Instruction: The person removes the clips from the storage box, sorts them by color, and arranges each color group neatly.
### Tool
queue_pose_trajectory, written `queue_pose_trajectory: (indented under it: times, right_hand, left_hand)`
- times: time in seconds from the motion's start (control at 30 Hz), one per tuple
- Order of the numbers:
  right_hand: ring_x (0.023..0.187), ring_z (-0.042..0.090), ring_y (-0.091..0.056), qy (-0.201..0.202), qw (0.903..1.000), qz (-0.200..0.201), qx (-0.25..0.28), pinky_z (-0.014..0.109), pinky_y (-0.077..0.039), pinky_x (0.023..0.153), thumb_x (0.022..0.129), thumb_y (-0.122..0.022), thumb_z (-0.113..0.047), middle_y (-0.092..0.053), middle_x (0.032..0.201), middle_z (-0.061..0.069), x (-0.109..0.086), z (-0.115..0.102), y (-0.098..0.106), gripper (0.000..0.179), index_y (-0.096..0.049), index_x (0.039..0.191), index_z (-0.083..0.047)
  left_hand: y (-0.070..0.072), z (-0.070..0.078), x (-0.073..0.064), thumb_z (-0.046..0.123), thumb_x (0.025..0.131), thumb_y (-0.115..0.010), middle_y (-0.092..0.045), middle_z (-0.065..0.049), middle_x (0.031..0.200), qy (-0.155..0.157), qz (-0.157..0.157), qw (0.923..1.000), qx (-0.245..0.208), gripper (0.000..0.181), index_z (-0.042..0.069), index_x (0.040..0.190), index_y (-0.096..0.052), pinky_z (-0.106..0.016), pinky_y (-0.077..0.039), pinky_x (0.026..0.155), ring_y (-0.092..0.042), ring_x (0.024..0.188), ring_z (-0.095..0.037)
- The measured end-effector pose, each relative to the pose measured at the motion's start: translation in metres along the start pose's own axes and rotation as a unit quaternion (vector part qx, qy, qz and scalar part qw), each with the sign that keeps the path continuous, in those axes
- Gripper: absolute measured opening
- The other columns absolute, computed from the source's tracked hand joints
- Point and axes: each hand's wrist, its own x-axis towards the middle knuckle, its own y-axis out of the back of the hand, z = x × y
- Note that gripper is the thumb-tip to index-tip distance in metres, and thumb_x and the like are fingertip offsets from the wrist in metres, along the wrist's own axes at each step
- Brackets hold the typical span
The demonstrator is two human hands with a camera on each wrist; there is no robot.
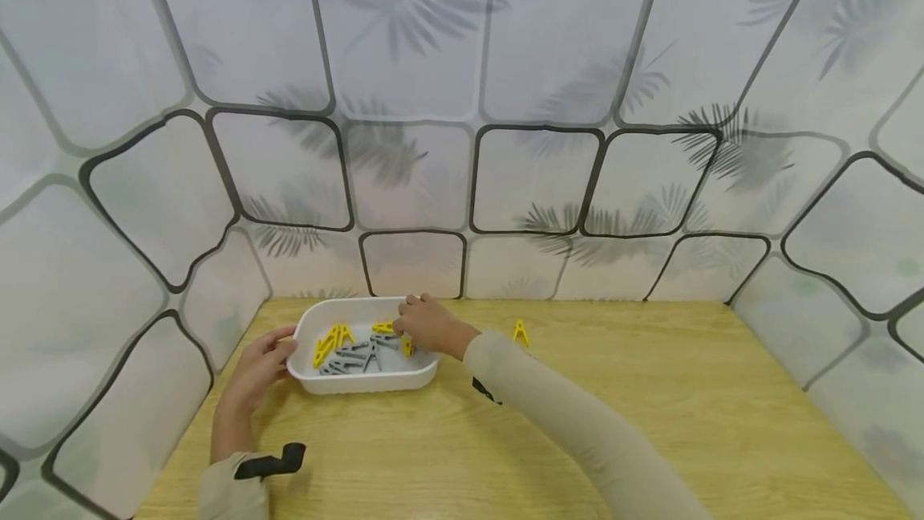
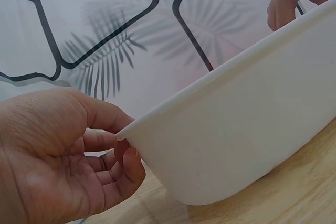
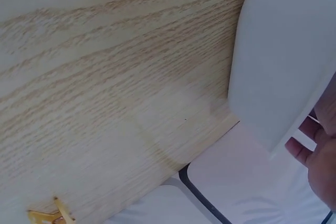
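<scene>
A white plastic basin (image 1: 364,382) sits on the table, with several yellow clothespins (image 1: 332,343) and grey clothespins (image 1: 354,355) inside. My left hand (image 1: 260,363) holds the basin's left end. In the left wrist view, the fingers of that hand (image 2: 63,156) meet the rim, some of them curled beneath it. At the opposite end, my right hand (image 1: 433,326) reaches over the rim with its fingers pointing down inside. A yellow clothespin (image 1: 407,346) shows right below those fingers; I cannot tell whether they pinch it. The right wrist view catches the right hand's fingers (image 3: 299,150) at the rim.
One more yellow clothespin (image 1: 520,333) stands apart on the wooden table (image 1: 650,392), right of the basin and beyond the right forearm. A patterned curtain (image 1: 411,183) rises along the table's back edge and both sides.
</scene>
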Motion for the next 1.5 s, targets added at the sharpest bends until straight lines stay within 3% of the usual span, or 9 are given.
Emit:
queue_pose_trajectory:
  times: [0.13, 0.27, 0.37, 0.53, 0.77, 1.07, 1.5]
  right_hand:
    - [0.104, 0.015, -0.054, -0.008, 0.9998, -0.01, 0.017, 0.034, -0.045, 0.096, 0.101, -0.065, -0.015, -0.067, 0.113, -0.006, 0.001, 0.002, 0.006, 0.02, -0.073, 0.114, -0.029]
    - [0.112, 0.017, -0.057, -0.034, 0.9982, -0.001, 0.048, 0.035, -0.046, 0.098, 0.099, -0.068, -0.024, -0.068, 0.119, -0.006, 0.005, 0.004, 0.005, 0.02, -0.073, 0.118, -0.03]
    - [0.11, 0.016, -0.056, -0.041, 0.9984, -0.005, 0.04, 0.034, -0.046, 0.096, 0.1, -0.067, -0.029, -0.067, 0.119, -0.006, 0.005, 0.004, 0.002, 0.02, -0.073, 0.119, -0.03]
    - [0.107, 0.016, -0.057, -0.031, 0.9993, -0.011, 0.018, 0.033, -0.046, 0.094, 0.104, -0.059, -0.024, -0.067, 0.115, -0.005, 0.002, 0.001, -0.001, 0.021, -0.073, 0.12, -0.029]
    - [0.107, 0.016, -0.056, -0.032, 0.9992, 0.0, 0.025, 0.034, -0.046, 0.096, 0.102, -0.063, -0.027, -0.067, 0.114, -0.006, 0.003, -0.001, -0.004, 0.019, -0.073, 0.118, -0.029]
    - [0.101, 0.015, -0.054, -0.022, 0.9997, -0.002, 0.004, 0.032, -0.044, 0.092, 0.106, -0.056, -0.019, -0.067, 0.11, -0.006, 0.005, 0.001, -0.009, 0.022, -0.073, 0.114, -0.028]
    - [0.1, 0.013, -0.054, 0.002, 0.9995, 0.013, 0.027, 0.032, -0.045, 0.093, 0.099, -0.066, -0.025, -0.068, 0.11, -0.008, 0.011, -0.001, -0.01, 0.02, -0.075, 0.116, -0.03]
  left_hand:
    - [0.002, 0.003, 0.001, 0.017, 0.108, -0.047, -0.053, 0.002, 0.105, -0.002, 0.0, 1.0, 0.001, 0.052, -0.006, 0.153, -0.034, -0.023, -0.054, 0.074, -0.057, 0.085, -0.002]
    - [0.002, 0.004, 0.0, 0.016, 0.108, -0.047, -0.053, 0.003, 0.101, -0.006, 0.002, 1.0, 0.0, 0.052, -0.007, 0.152, -0.035, -0.023, -0.054, 0.073, -0.056, 0.084, -0.002]
    - [0.001, 0.003, -0.001, 0.015, 0.108, -0.047, -0.052, 0.004, 0.098, -0.006, 0.001, 1.0, -0.002, 0.052, -0.008, 0.152, -0.035, -0.022, -0.054, 0.073, -0.056, 0.083, -0.002]
    - [0.0, 0.001, -0.002, 0.015, 0.108, -0.048, -0.054, 0.005, 0.098, -0.003, 0.0, 1.0, -0.009, 0.051, -0.008, 0.152, -0.035, -0.022, -0.054, 0.072, -0.057, 0.082, -0.002]
    - [0.002, 0.001, -0.001, 0.018, 0.108, -0.048, -0.055, 0.003, 0.102, -0.002, -0.002, 1.0, -0.004, 0.053, -0.007, 0.153, -0.034, -0.022, -0.054, 0.073, -0.057, 0.084, -0.001]
    - [0.0, -0.001, -0.002, 0.017, 0.108, -0.048, -0.054, 0.004, 0.098, -0.002, -0.001, 1.0, -0.007, 0.052, -0.007, 0.153, -0.034, -0.022, -0.054, 0.072, -0.057, 0.082, -0.002]
    - [0.002, -0.002, 0.001, 0.019, 0.109, -0.047, -0.054, 0.001, 0.105, 0.003, 0.0, 1.0, 0.001, 0.053, -0.005, 0.154, -0.034, -0.023, -0.054, 0.074, -0.058, 0.085, -0.002]
